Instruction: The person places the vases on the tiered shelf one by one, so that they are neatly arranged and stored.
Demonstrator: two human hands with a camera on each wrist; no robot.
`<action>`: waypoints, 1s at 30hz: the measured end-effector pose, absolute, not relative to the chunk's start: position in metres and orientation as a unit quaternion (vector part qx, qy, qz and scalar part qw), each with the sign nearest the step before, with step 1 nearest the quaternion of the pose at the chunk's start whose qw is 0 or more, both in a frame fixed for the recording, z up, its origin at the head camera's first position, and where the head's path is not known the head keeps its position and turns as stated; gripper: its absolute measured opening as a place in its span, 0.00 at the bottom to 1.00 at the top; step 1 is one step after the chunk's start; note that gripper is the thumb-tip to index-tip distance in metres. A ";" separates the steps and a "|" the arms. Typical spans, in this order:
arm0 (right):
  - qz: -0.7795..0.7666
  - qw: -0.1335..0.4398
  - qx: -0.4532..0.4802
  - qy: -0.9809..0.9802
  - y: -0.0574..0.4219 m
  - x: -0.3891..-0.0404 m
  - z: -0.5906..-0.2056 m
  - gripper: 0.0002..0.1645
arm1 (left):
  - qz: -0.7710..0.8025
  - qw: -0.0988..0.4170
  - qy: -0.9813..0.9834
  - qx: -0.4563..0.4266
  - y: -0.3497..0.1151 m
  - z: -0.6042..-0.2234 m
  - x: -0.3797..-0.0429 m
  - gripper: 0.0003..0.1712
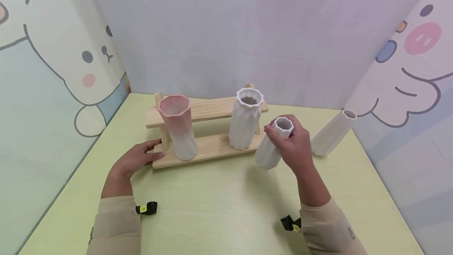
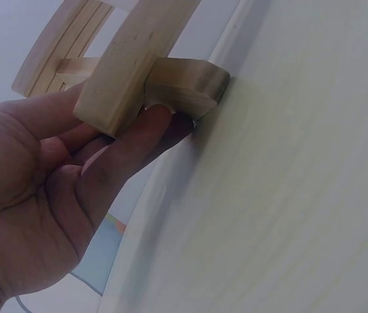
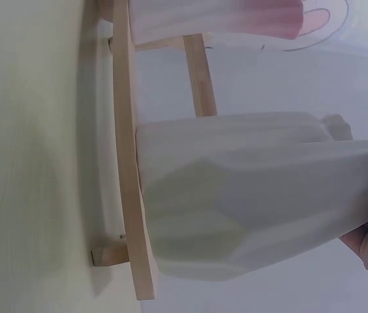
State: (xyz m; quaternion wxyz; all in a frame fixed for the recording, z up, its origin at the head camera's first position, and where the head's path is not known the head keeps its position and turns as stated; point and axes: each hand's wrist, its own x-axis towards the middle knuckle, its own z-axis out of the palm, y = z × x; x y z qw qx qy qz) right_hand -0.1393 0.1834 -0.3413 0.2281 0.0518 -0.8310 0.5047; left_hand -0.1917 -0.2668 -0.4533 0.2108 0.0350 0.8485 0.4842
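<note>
A two-tier wooden rack (image 1: 212, 147) stands on the table, and my left hand (image 1: 135, 159) grips the left end of its lower board. In the left wrist view, thumb and fingers lie around that board end (image 2: 115, 98), beside a rack foot. My right hand (image 1: 297, 143) holds a white fluted vase (image 1: 267, 153) near its rim, tilted, its base off the table just before the rack's right end. On the lower board stand a pink-and-white vase (image 1: 184, 137) at the left and a white ribbed vase (image 1: 244, 125) toward the right.
Another slim white vase (image 1: 332, 133) leans on the right side of the table, beyond my right forearm. Behind the rack rises a plain pale wall (image 1: 198, 42). Cartoon-printed panels (image 1: 46, 101) flank the light green table (image 1: 212, 207).
</note>
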 end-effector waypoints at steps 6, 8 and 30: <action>0.517 0.225 0.071 -0.823 0.175 -0.140 -0.341 0.14 | 0.485 0.211 0.848 0.036 -0.267 -0.453 -0.192 0.48; 0.521 0.224 0.077 -0.820 0.172 -0.140 -0.341 0.14 | 0.484 0.211 0.848 0.036 -0.267 -0.454 -0.192 0.48; 0.525 0.204 0.136 -0.815 0.137 -0.141 -0.340 0.16 | 0.491 0.212 0.844 0.033 -0.268 -0.457 -0.193 0.48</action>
